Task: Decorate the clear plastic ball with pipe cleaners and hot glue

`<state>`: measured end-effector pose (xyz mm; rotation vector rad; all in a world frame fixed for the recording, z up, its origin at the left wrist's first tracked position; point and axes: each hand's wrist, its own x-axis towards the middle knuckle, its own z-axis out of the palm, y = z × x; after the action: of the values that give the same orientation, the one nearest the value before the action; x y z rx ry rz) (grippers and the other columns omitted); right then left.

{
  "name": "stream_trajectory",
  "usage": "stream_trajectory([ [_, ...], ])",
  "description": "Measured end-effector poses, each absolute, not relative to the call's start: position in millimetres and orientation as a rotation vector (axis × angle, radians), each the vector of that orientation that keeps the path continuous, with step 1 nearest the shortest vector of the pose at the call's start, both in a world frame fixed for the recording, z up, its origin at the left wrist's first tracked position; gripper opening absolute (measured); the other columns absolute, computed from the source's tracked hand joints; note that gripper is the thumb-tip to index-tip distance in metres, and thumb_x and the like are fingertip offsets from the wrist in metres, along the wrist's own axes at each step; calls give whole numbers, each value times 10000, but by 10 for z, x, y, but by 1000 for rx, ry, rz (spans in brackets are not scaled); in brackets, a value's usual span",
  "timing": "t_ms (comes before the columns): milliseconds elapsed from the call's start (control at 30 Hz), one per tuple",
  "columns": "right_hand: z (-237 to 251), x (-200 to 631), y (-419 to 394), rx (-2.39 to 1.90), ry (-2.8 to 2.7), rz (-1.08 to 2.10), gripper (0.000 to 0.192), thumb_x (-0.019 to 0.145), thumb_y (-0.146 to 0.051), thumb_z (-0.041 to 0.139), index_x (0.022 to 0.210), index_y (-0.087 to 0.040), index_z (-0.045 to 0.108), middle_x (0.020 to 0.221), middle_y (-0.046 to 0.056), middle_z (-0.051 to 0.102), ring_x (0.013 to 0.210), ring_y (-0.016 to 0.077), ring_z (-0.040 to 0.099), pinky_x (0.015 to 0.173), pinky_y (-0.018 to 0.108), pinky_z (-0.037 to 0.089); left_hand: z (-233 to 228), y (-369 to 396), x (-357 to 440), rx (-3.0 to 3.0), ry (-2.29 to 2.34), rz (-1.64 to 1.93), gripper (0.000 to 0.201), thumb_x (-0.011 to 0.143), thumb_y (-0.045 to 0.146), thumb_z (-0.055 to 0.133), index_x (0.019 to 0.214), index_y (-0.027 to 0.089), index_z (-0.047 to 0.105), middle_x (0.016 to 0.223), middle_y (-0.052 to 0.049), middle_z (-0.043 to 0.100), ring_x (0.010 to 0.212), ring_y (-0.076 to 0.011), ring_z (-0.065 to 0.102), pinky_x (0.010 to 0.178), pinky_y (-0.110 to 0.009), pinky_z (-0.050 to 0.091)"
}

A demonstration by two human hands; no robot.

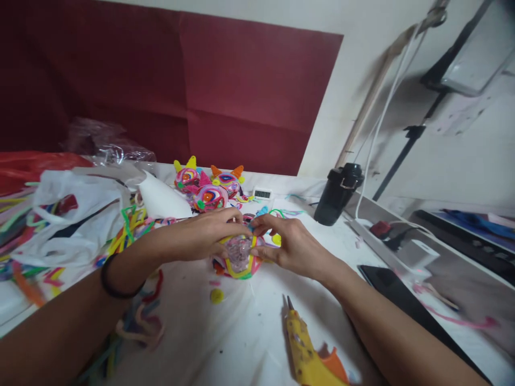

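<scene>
Between my two hands is a round, colourful pipe-cleaner ornament [240, 256] with a clear, glossy middle and yellow and pink edging. My left hand [219, 231] is closed on its upper left side, fingers bent over the top. On its right side, my right hand [281, 238] pinches the edge between thumb and fingers. Part of the ornament's top is hidden behind the fingers. A yellow button-like disc [216, 296] lies just below it. Nearer to me, a yellow glue gun [302, 343] with an orange trigger rests on the white table.
Several finished-looking eyed ornaments [211, 197] stand behind my hands beside a small digital clock [262, 193]. Pipe cleaners [131, 225] and a white bag [80, 214] crowd the left. On the right are a black bottle [338, 194], a dark tablet-like slab [402, 300] and a power strip [386, 246].
</scene>
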<state>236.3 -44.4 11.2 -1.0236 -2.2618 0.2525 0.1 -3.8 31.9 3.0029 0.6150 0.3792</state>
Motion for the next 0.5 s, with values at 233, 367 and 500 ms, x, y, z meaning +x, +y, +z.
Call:
stream_trajectory([
  [233,136,2134,-656,-1273,-2387,-80,546,805,-360,740,1238,-108,521,1101,173,700,998,335,668,833,452,521,293,19,7,3017,672,333,330,888,101,536,1197,198,599,1176,-82,591,1100,-224,568,951,-331,476],
  [367,80,2008,-717,-1360,-2404,-213,801,779,-475,737,1377,-48,419,1194,236,646,1098,393,611,907,520,493,294,-4,16,3049,752,315,368,835,75,597,1187,180,571,1193,-91,588,1115,-231,568,962,-339,473],
  [500,7,1990,-689,-1378,-2386,-270,771,816,-413,702,1416,-50,381,1192,222,642,1111,383,599,931,517,480,294,-13,27,3030,757,319,353,825,58,601,1157,177,579,1200,-89,587,1113,-233,573,951,-338,478],
])
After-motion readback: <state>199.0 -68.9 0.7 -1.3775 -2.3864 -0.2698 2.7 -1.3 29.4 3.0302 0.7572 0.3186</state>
